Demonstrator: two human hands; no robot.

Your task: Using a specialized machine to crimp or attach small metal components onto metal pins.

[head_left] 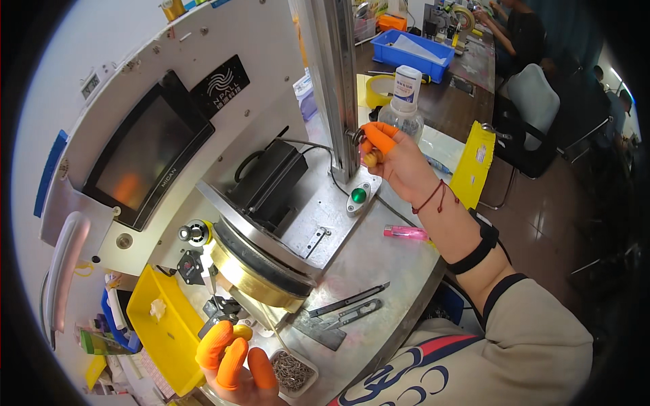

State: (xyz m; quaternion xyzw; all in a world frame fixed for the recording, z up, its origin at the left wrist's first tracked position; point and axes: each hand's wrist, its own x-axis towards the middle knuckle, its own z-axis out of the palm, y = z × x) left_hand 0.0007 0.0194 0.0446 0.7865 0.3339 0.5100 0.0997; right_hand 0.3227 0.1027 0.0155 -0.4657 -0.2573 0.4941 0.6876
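Note:
My right hand, with orange and yellow finger cots, is raised to a slotted metal post. Its curled fingers close on a small dark round metal part against the post's side; the fingertips hide some of it. Low in the picture, my left hand wears similar cots. Its fingers are bent with gaps between them, and no held thing shows. Beside it are a white dish of small metal pieces and a yellow bin. Beyond the left fingers stands a brass-coloured wheel with a lit rim.
A dark motor and green button sit on the machine base. Snips and a dark bar-shaped tool lie nearby. A clear bottle, blue tray and pink object stand rightward. A person works far off.

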